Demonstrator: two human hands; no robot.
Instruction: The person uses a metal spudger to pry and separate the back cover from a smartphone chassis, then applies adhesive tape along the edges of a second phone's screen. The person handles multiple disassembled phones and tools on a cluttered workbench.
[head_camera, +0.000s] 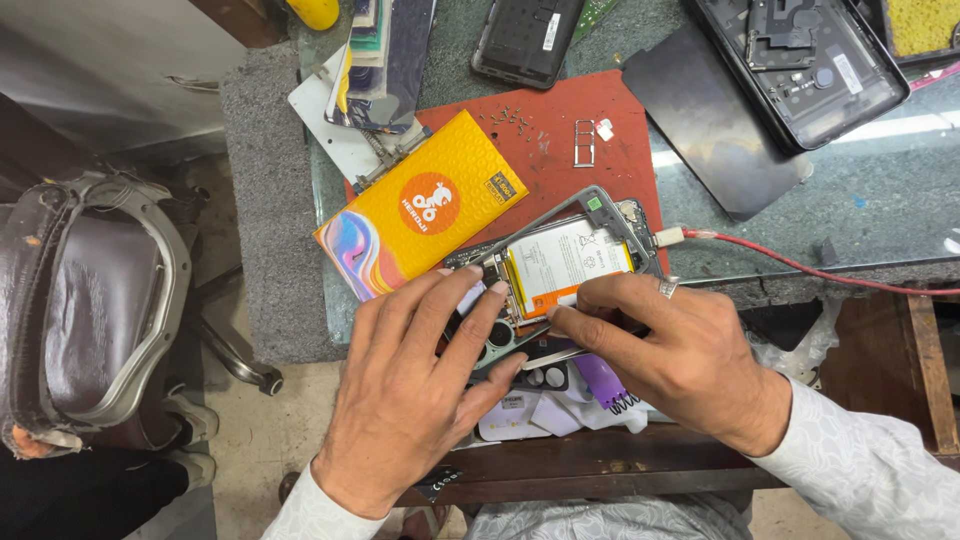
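Resting on the red mat (560, 120) at the table's (870, 200) near edge, the opened phone (560, 265) looks light, thin and fragile. Left hand (420, 385) presses its lower frame; right hand (670, 345) pinches a slim tool beside the battery (565, 268). Best held by the rim.

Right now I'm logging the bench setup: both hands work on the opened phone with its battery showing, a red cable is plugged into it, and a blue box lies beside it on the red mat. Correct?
One thing is wrong: the box beside the opened phone is yellow-orange, not blue, as the head view shows. Both hands, left and right, are on the phone, and the red cable is plugged in.
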